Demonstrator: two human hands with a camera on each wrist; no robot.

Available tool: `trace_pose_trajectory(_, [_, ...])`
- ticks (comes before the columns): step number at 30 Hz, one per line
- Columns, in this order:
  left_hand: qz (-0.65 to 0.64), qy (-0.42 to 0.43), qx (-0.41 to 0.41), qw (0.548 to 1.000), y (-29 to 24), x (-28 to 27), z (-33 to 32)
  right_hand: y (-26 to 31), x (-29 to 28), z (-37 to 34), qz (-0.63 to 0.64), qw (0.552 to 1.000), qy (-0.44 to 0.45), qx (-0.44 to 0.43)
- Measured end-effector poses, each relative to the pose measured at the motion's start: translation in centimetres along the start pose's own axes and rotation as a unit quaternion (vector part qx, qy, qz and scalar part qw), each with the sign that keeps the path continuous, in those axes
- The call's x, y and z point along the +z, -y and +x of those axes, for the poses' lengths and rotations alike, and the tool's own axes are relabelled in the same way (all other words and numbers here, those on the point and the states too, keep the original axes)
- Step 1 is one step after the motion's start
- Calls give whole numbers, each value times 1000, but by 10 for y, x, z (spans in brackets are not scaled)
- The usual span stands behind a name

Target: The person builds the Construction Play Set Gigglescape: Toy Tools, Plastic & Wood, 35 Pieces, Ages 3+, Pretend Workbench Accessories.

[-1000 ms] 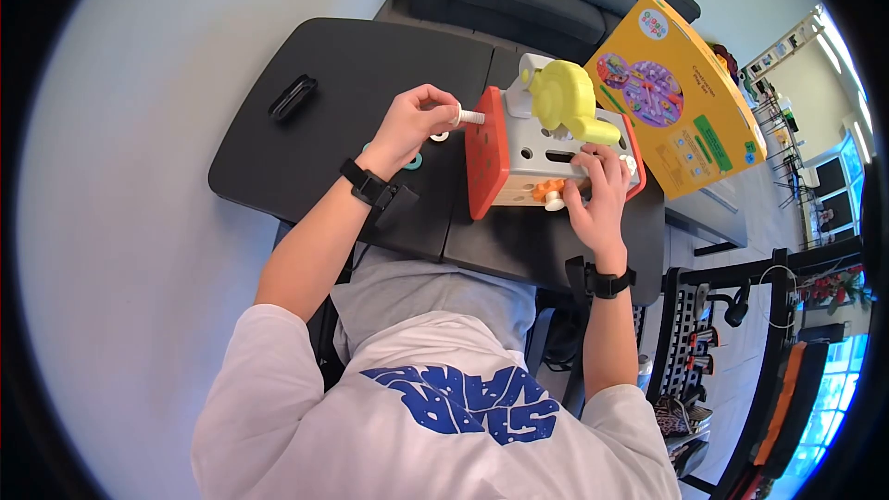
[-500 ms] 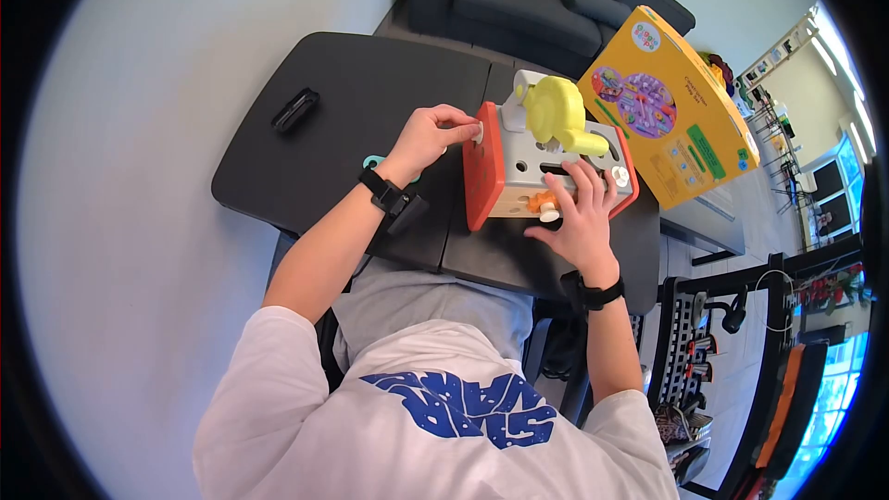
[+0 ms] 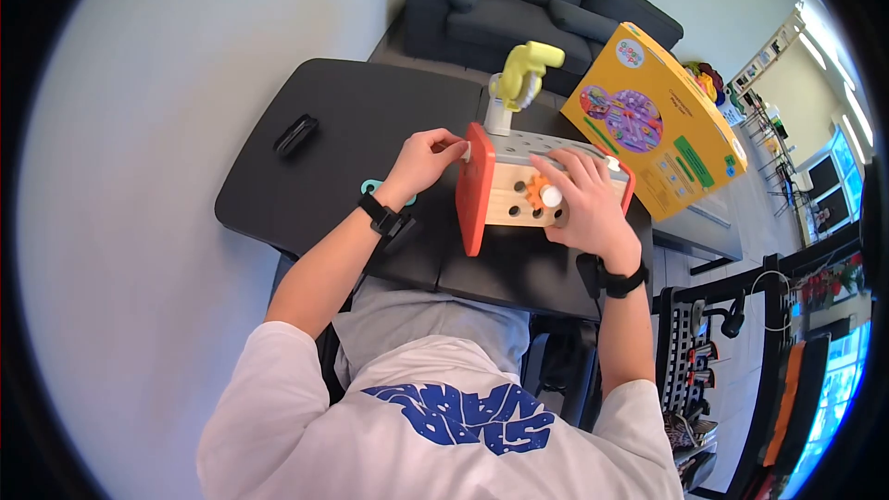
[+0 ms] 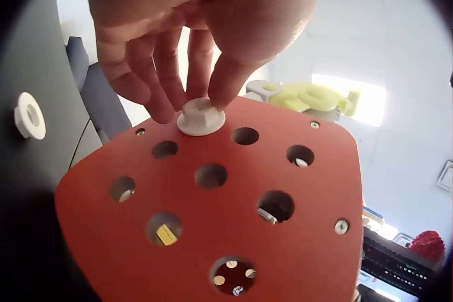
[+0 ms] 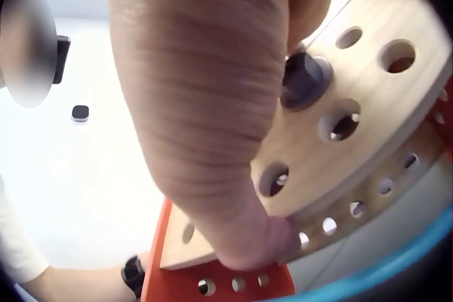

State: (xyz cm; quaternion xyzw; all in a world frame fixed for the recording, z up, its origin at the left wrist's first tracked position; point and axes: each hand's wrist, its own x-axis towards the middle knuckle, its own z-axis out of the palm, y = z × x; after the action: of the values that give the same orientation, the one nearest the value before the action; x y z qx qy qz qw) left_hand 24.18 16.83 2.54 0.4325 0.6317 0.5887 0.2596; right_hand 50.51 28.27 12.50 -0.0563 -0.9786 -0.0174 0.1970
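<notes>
My left hand (image 3: 421, 167) pinches the hexagonal head of a white toy bolt (image 4: 201, 121) between thumb and fingers. The bolt's flange sits against the holed red side panel (image 4: 212, 206) of a toy workbench (image 3: 505, 181), its shank hidden. At the other end, my right hand (image 3: 593, 199) grips the workbench, fingers over the top edge and thumb at the lower edge of the wooden front panel (image 5: 347, 89). Beside that hand, an orange gear (image 3: 536, 193) with a white bolt head (image 3: 552, 196) is on the front. A yellow-green toy saw (image 3: 526, 69) stands upright on top.
A white flanged ring (image 4: 30, 116) and a teal piece (image 3: 372, 187) lie on the black table (image 3: 370, 97) near my left hand. A black case (image 3: 296, 135) lies further left. Behind the workbench leans a big yellow box (image 3: 639, 139), with a grey sofa (image 3: 505, 14) beyond.
The bolt went from outside the red panel, shank showing, to its flange against it. The workbench has tilted back, turning its wooden front upward, and my right hand moved from its top to its front.
</notes>
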Motion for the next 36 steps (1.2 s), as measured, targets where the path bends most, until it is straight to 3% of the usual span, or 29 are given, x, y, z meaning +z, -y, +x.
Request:
trace_pose_trajectory(3, [36,-10,-14,999,7,4,0,-10,-13,15,51,997,58,17])
trace_pose_trajectory(5, [40,-10,-17,999,16,5,-1,-18,-13,26,68,997,45,5])
trace_pose_trajectory(12, [132,55,-54,988,38,-3,6,-43,-7,55,197,963,172,65])
trace_pose_trajectory(16, [190,107,-29,975,25,-18,8,-59,5,63,251,936,235,79])
trace_pose_trajectory(19, [274,108,-13,955,23,-28,11,-60,12,65,256,936,232,65])
trace_pose_trajectory(21, [436,88,89,891,32,-32,14,-58,12,67,277,924,251,83])
trace_pose_trajectory(22, [448,109,45,886,30,-31,14,-55,12,67,297,911,269,100])
trace_pose_trajectory(25, [492,137,21,860,39,-29,13,-55,17,70,327,878,320,144])
trace_pose_trajectory(31, [526,143,42,837,46,-27,13,-50,11,66,305,884,318,156])
trace_pose_trajectory(33, [532,142,53,833,49,-27,11,-55,20,60,276,918,264,108])
trace_pose_trajectory(36, [525,154,68,834,50,-26,14,-39,11,56,187,944,246,119])
